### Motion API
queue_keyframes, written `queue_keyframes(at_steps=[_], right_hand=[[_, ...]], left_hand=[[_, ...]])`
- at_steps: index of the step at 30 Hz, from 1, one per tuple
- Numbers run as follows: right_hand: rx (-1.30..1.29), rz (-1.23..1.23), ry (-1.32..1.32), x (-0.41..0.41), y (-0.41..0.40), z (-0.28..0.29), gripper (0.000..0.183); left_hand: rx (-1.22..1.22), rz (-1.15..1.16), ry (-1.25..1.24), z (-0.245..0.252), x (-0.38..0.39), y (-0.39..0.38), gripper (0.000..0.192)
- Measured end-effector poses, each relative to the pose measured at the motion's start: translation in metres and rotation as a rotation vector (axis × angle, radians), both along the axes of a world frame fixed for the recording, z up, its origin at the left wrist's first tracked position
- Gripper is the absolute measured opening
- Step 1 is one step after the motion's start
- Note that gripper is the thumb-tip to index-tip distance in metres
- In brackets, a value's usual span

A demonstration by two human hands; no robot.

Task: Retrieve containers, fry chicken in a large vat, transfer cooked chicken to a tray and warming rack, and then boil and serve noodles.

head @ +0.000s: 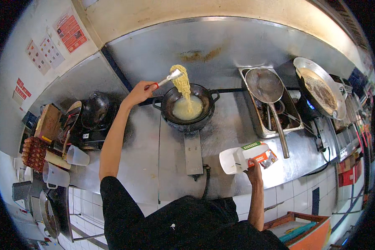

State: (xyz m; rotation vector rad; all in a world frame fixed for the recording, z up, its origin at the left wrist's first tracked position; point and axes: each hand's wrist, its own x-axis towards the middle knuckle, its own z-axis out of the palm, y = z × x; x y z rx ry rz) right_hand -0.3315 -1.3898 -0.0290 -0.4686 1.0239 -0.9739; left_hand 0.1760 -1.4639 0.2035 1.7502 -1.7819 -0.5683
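My left hand [142, 91] grips the handle of metal tongs [166, 80]. A clump of yellow noodles [182, 82] hangs from the tips of the tongs, its lower strands reaching down to the cloudy liquid [183, 109] in a dark two-handled wok [204, 93]. To the right and nearer my body, my right hand [254, 171] holds a printed paper food box [232, 160] from its side. The box is tilted, its white inside turned towards the wok, with a few small dark specks in it. The fingers behind the box are partly hidden.
A rectangular metal pan [262, 132] holds utensils, with a long-handled strainer [265, 85] across it. Further right, a large pan of oil [320, 90] sits on a burner. Plastic jugs [56, 175] and a stack of eggs [34, 154] stand left. A stove control box [193, 156] lies before the wok.
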Motion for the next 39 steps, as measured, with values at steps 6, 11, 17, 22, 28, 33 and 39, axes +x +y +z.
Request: queue_keyframes(at_steps=[6,11,17,22,28,33,39], right_hand=[[-0.13,0.059,-0.066,0.006,-0.025,-0.018,0.026],[-0.207,0.047,-0.052,0.04,-0.044,0.007,0.028],[-0.289,0.06,-0.08,0.062,-0.055,0.05,0.037],[-0.289,0.014,-0.176,0.079,-0.071,0.067,0.046],[-0.344,0.034,-0.166,0.104,-0.08,0.075,0.046],[-0.311,0.096,-0.073,0.121,-0.095,0.06,0.051],[-0.311,0.09,-0.003,0.148,-0.103,0.072,0.055]], left_hand=[[0.011,-0.005,0.108,-0.057,0.0,0.0,0.033],[0.064,0.001,0.068,-0.069,0.007,0.0,0.032],[-0.059,0.019,-0.041,0.023,0.011,-0.001,0.033],[-0.113,0.098,-0.019,0.07,-0.008,0.009,0.037],[-0.118,0.176,0.129,0.003,-0.014,0.013,0.039],[0.006,0.042,0.192,-0.066,-0.022,0.01,0.034],[-0.032,0.05,0.119,-0.023,-0.016,0.014,0.037]])
